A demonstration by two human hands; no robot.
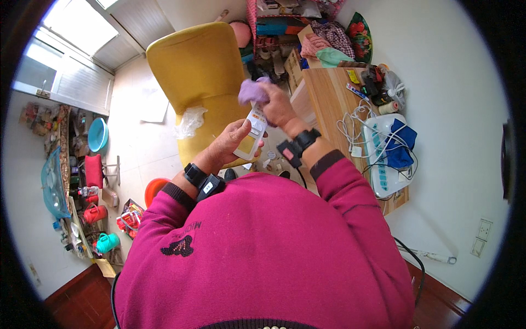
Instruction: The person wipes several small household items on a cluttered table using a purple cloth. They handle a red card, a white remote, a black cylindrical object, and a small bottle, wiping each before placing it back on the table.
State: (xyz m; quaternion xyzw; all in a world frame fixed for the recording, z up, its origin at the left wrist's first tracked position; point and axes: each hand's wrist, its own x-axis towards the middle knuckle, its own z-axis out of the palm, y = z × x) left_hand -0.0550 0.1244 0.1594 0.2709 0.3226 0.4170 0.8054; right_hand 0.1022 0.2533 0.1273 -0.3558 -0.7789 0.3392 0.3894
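A white remote control with several buttons is held in my left hand, the thumb along its edge and fingertips showing at the far side. My right hand grips a crumpled purple cloth, which lies against the upper end of the remote; both are slightly blurred. Both hands are above the front of a yellow chair. A clear plastic bag rests on the chair seat, left of my hands.
At the right, a wooden table bears a white case, white cables, a blue cloth and a thread spool. An orange basin stands on the floor at the left. Behind the chair is a cluttered shelf.
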